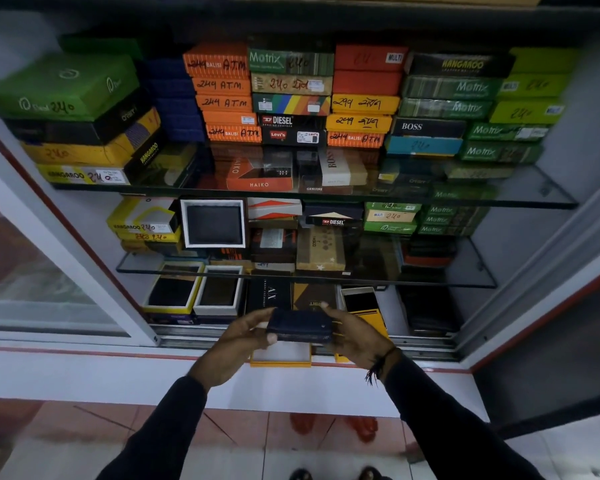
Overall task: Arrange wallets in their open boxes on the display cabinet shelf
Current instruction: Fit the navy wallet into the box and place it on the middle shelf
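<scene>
While gripping the wallet (300, 326) between left hand (243, 336) and right hand (352, 336) — both clamped on its ends — hovering just above an open box (280, 358) on the near sill. Partly done: two boxed wallets (194, 292) displayed on the low shelf, left; one propped higher. Left: seating this one — dark, folded, small stud on front.

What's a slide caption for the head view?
Both hands hold a dark wallet above an open orange box.
</scene>
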Action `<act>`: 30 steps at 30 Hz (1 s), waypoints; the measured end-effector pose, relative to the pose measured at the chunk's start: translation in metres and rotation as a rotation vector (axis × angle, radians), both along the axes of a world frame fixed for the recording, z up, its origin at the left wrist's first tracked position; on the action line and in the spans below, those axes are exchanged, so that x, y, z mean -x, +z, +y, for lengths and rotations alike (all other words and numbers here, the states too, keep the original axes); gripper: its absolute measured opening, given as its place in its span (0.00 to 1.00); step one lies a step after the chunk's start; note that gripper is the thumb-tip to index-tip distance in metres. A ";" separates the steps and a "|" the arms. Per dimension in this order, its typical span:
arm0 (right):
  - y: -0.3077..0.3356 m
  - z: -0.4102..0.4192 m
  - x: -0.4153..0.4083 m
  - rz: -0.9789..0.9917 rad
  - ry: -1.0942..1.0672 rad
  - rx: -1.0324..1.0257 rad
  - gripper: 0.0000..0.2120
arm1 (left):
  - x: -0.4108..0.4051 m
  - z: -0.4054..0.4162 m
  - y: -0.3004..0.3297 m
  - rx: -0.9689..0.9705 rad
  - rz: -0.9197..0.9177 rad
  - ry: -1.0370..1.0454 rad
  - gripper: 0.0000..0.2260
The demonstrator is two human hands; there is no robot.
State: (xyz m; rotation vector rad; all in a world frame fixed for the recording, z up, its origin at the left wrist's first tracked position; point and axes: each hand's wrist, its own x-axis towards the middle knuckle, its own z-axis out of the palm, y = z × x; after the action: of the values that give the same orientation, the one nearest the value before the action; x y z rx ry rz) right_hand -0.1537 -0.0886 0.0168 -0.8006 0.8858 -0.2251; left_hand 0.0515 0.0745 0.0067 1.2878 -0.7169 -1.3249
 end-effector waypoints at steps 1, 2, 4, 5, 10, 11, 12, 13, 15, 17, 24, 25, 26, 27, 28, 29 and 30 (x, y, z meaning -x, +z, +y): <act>-0.001 0.003 0.003 -0.046 -0.008 -0.060 0.22 | 0.005 0.000 0.000 0.002 0.097 -0.010 0.37; -0.002 0.007 0.003 -0.092 0.013 -0.104 0.22 | 0.010 -0.001 0.000 0.009 0.186 -0.022 0.38; -0.001 0.017 0.003 -0.198 0.096 -0.144 0.25 | 0.023 -0.004 0.000 0.038 0.309 -0.038 0.38; 0.000 0.022 0.002 -0.235 0.124 -0.141 0.26 | 0.028 -0.004 0.000 0.047 0.338 -0.035 0.36; 0.009 0.023 0.001 -0.188 0.057 0.004 0.08 | 0.029 -0.005 -0.002 0.047 0.393 -0.015 0.31; 0.009 0.022 0.001 -0.173 0.050 0.002 0.08 | 0.027 -0.003 -0.003 0.047 0.408 -0.010 0.30; 0.011 0.021 0.002 -0.158 0.040 0.002 0.08 | 0.026 -0.003 -0.004 0.046 0.418 -0.010 0.30; 0.012 0.021 0.002 -0.132 0.034 0.018 0.08 | 0.027 -0.002 -0.003 0.046 0.422 -0.009 0.29; 0.014 0.022 0.002 -0.085 0.017 0.075 0.08 | 0.029 -0.002 -0.002 0.052 0.435 0.007 0.29; 0.014 0.018 0.004 -0.074 -0.044 0.127 0.09 | 0.027 0.000 -0.003 0.043 0.456 0.088 0.28; 0.033 0.029 0.003 0.085 -0.271 0.692 0.05 | 0.033 0.008 -0.019 0.041 0.339 0.346 0.11; 0.033 0.041 -0.004 0.116 -0.233 0.927 0.03 | 0.039 0.006 -0.017 0.049 0.310 0.352 0.12; 0.033 0.056 -0.012 0.129 -0.143 1.140 0.04 | 0.046 0.002 -0.017 0.062 0.275 0.343 0.13; 0.034 0.070 -0.018 0.139 -0.036 1.299 0.06 | 0.053 -0.001 -0.018 0.068 0.240 0.331 0.17; 0.033 0.080 -0.023 0.160 0.042 1.398 0.09 | 0.059 -0.003 -0.017 0.071 0.215 0.319 0.20; 0.032 0.088 -0.026 0.186 0.083 1.447 0.11 | 0.065 -0.005 -0.018 0.064 0.225 0.331 0.23; 0.032 0.092 -0.028 0.201 0.095 1.488 0.11 | 0.067 -0.006 -0.023 0.061 0.228 0.332 0.26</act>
State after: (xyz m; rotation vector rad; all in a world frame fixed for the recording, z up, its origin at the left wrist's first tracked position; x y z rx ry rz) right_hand -0.1257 0.0037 0.0485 -2.2616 0.7683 -0.7623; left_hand -0.0152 0.0689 -0.0160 1.1279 -0.3630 -1.1440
